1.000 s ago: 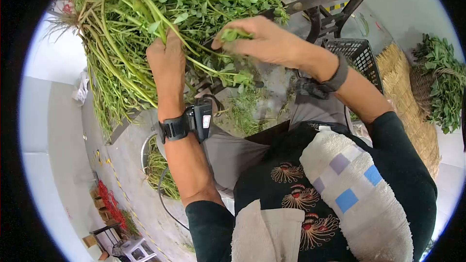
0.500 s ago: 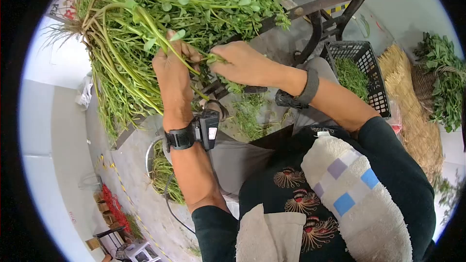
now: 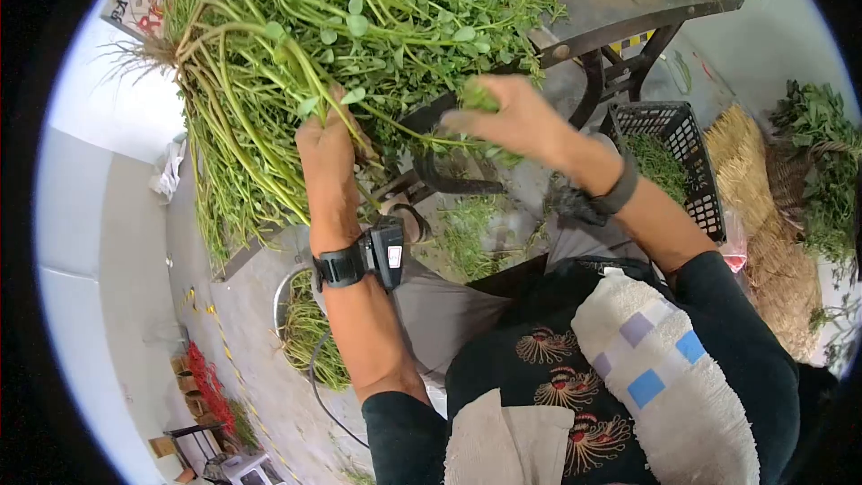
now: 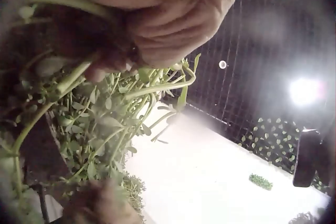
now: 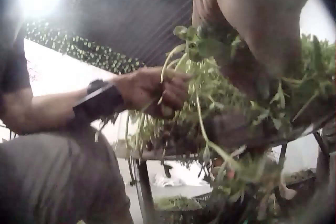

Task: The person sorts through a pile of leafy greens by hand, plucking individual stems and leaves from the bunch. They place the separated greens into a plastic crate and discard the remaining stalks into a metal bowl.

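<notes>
A big heap of leafy green plants [image 3: 377, 27], with thick stems and roots at the left end, covers the table. At its near edge my left hand [image 3: 328, 162] grips several thick stems, one of which runs out to the right toward the other hand. My right hand [image 3: 530, 126], blurred, is off the table's edge to the right and holds a small bunch of leafy sprigs [image 3: 479, 96] between thumb and fingers. In the right wrist view the leaves of the sprigs [image 5: 207, 45] stick out beside that hand, with the left hand [image 5: 152, 92] beyond.
A black crate [image 3: 705, 180] with green sprigs inside stands at the right, beside straw matting [image 3: 732, 148]. Below the left forearm is a round container of stems [image 3: 319, 337]. The table's dark edge [image 3: 642, 18] curves across the upper right. Loose greens [image 3: 471, 233] lie on the floor.
My right hand came in to the stems beside the left hand, then drew away to the right with leafy sprigs in it. The left hand keeps its grip on the stems.
</notes>
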A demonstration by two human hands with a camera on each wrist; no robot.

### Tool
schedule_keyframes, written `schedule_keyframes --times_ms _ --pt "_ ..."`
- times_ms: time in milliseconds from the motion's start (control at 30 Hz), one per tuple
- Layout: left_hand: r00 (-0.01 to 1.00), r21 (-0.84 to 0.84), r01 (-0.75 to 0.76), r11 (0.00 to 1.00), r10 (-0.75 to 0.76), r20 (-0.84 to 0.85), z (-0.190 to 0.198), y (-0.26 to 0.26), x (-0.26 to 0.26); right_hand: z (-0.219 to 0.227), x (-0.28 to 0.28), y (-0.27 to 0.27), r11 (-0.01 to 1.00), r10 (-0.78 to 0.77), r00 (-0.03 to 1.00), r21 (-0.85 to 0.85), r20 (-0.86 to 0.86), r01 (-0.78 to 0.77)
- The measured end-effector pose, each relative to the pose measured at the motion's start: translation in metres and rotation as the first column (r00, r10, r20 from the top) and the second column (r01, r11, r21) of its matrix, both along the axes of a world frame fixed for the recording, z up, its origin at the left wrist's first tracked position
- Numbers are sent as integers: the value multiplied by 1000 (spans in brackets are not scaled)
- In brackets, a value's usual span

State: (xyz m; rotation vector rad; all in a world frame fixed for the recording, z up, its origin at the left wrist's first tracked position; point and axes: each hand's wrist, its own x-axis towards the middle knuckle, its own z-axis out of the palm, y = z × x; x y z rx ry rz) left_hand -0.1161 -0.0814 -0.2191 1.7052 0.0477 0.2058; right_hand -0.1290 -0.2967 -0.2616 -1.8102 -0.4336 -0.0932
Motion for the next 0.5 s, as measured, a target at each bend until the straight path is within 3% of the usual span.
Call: schedule_keyframes --times_ms 33,67,133,267,333,433,500 --pt "999 13 25 1000 -25 23 -5 6 6 -12 5 9 990 -39 998 -137 47 45" --pt "999 26 31 999 -31 15 -3 2 3 -22 7 19 991 -46 998 -124 38 50" --pt "998 -49 69 996 -68 15 2 -5 -3 -39 13 38 949 -79 994 -300 77 99" --pt "999 -83 43 996 -43 11 -2 3 -5 -50 12 49 885 -120 975 -426 187 190" --pt "998 -97 66 993 -67 -7 -5 9 -5 -39 10 31 952 162 985 -273 60 -140" --pt "1000 27 31 999 -31 -6 -1 8 -7 -11 -9 10 937 187 981 -289 -52 -194" --pt "998 72 35 997 -31 -58 7 4 -10 -15 -11 5 943 193 980 -268 -47 -199"
